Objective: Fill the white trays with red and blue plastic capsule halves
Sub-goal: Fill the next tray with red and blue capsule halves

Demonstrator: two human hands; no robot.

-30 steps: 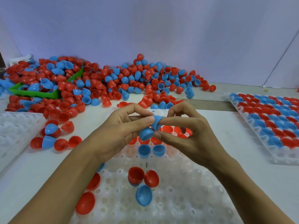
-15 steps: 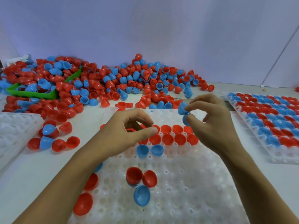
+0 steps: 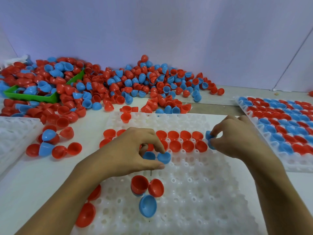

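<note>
A white pocketed tray lies in front of me, with two rows of red capsule halves seated across its upper part. My right hand pinches two blue halves at the right end of those rows. My left hand is lowered over the tray's third row, its fingertips on a blue half that sits beside another blue half. Loose red halves and one blue half lie on the tray's near part.
A big heap of red and blue halves spreads along the back, partly over a green bin. A filled white tray lies at the right. Another white tray is at the left, with loose halves beside it.
The hands pulled apart. My right hand carried the blue halves rightward and down to the end of the red rows. My left hand dropped onto the blue halves in the third row.
</note>
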